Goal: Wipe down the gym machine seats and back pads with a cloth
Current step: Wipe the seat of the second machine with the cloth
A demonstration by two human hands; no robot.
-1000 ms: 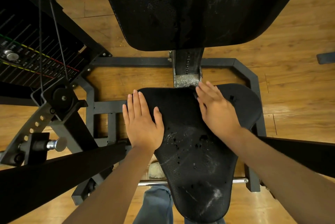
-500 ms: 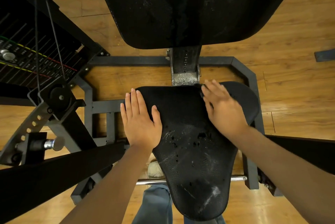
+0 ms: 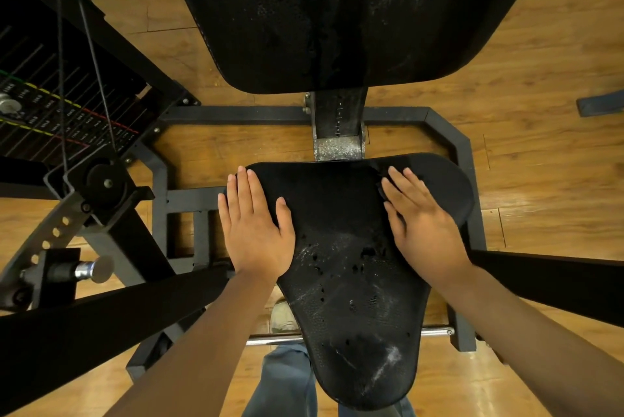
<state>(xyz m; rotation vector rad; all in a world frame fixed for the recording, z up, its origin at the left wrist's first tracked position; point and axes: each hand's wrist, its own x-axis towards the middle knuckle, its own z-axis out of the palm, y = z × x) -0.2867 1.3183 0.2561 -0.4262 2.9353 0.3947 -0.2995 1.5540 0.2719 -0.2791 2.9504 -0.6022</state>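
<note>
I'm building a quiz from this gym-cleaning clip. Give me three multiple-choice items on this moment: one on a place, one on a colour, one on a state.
1. Where does the left hand rest?
A. On the seat's left edge
B. On the back pad
C. On the weight stack

2. What colour is the seat?
A. Red
B. Black
C. White

3. How is the right hand posed?
A. Clenched in a fist
B. Flat, pressing a dark cloth
C. Raised off the seat

Answers: 1 A, the palm lies flat over that edge. 2 B, the padding is black with pale scuffs. 3 B, its fingers are spread on the cloth.
</note>
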